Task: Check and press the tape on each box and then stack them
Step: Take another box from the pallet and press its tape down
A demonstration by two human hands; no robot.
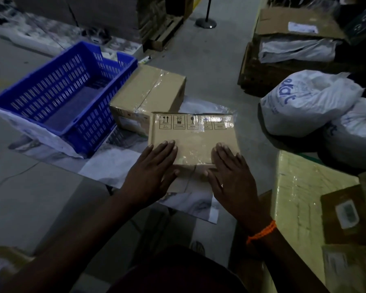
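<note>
Left hand and right hand press straight fingers flat on box, lying crosswise, symbols along far edge.

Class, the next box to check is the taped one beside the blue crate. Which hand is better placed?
Probably the left hand: it lies flat on the left of the near box, toward the second box by the blue crate. The right hand presses the right part and would have to cross over.

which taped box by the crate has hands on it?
The nearer box, with printed handling symbols along its far edge: left hand and right hand press flat on it. The other box, beside the blue crate, is untouched.
</note>
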